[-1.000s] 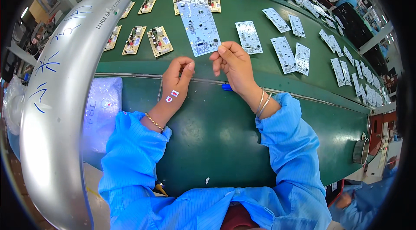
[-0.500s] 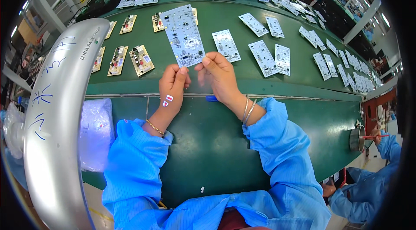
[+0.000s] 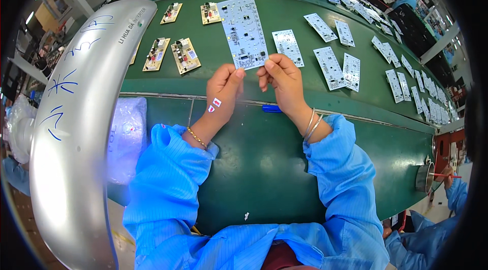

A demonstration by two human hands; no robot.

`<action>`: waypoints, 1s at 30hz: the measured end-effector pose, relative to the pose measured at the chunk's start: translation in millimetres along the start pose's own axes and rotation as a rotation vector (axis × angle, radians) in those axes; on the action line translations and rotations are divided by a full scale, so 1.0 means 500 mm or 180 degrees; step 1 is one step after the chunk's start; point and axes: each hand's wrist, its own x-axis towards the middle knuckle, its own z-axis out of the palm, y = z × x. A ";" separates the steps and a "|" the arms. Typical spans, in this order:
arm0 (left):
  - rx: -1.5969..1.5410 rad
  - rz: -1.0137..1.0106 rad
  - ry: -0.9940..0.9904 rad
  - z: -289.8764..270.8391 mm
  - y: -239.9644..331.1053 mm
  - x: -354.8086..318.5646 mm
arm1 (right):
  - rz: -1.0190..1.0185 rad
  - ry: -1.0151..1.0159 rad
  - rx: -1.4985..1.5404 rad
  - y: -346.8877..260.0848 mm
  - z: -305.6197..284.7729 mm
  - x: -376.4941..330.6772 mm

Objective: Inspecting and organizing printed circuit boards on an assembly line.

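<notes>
- Hands: the white circuit board (image 3: 244, 32) was pinched at its lower edge by the left hand (image 3: 223, 87) and right hand (image 3: 282, 79).
- Board was held above the green table (image 3: 254, 158), near a blue pen (image 3: 272, 109).

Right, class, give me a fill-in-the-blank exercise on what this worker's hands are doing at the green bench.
1. Both hands hold a white circuit board by its ____ edge.
2. Two small stickers sit on the back of the ____ hand.
3. A blue pen lies on the bench just below the ____ hand.
4. The sleeves are ____ in colour.

Missing words: lower; left; right; blue
</notes>
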 end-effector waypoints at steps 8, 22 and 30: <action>0.0033 0.0142 -0.0014 0.011 0.007 -0.003 | -0.0032 -0.0085 -0.0071 -0.014 -0.002 -0.004; 0.0532 0.0254 -0.0190 0.035 0.040 -0.013 | -0.0439 -0.0159 -0.1099 -0.058 -0.057 0.012; 0.0597 0.0052 -0.0583 0.055 0.044 -0.043 | -0.0757 0.0368 -0.0342 -0.163 -0.038 0.025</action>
